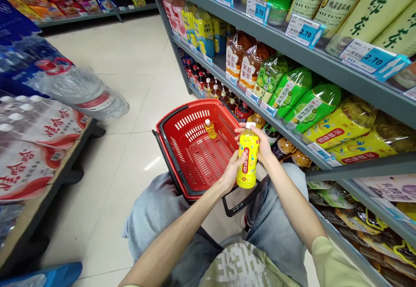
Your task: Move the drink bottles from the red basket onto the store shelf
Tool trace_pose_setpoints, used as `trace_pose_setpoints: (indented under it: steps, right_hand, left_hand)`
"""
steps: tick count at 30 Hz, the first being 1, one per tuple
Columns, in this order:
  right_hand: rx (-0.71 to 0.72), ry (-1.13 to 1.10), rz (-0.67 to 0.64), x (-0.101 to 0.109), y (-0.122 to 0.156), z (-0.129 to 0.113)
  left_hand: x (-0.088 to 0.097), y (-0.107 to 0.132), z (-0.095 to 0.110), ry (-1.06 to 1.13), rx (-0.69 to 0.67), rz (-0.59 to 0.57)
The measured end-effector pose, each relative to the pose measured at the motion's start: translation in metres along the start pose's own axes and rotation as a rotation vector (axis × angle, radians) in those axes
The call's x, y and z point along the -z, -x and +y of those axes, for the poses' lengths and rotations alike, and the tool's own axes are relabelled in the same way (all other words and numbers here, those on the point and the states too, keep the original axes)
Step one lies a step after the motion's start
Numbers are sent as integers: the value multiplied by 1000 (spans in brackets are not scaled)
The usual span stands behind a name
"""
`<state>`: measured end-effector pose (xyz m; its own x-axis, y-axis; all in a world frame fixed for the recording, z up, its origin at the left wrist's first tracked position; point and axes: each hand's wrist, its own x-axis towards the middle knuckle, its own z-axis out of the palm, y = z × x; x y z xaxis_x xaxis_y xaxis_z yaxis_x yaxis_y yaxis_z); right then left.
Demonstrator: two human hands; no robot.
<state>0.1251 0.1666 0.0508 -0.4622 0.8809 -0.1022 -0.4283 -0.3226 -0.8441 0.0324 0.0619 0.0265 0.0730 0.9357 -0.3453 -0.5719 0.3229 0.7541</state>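
Between both hands I hold a yellow drink bottle (248, 161) with a white cap and a red label patch, its front turned up toward me. My left hand (232, 168) is closed on the bottle's lower left side. Around its upper right side wraps my right hand (262, 142), with some fingers hidden behind it. Just beyond stands a red shopping basket (186, 181) on the floor before my knees. One small bottle with yellow-orange contents (210, 129) stands inside it. The basket's black handle (242, 202) hangs down on the near side.
On the right, a grey shelf unit (279, 88) carries rows of drinks with price tags. Wrapped yellow bottle packs (344, 122) lie on its middle shelf. Packs of bottled water (32, 157) sit on a low platform at left. A large water jug (87, 90) overhangs the tiled floor (130, 66).
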Motion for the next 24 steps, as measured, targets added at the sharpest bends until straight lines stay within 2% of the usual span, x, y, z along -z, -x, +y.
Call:
trace_pose_setpoints:
  steps: [4,7,9,12,15,18,24]
  right_hand:
    - [17,-4,-3,0,-1,2]
    - [65,53,15,-2,-1,3]
    - [130,183,47,0,-1,4]
    - [249,498,90,8,0,3]
    - [240,670,-15,15,5,-2]
    - [194,692,-127,12,10,-10]
    - [283,785,-177,-18,6,-45]
  left_hand:
    - [1,0,1,-56,-32,19]
    - [1,2,6,-183,-55,66]
    - [4,3,10,-343,-98,136]
    - [12,1,17,-571,-158,195]
    - [19,-2,24,-693,-205,206]
    - [23,-1,33,-707,-255,198]
    - [21,5,62,-683,-395,121]
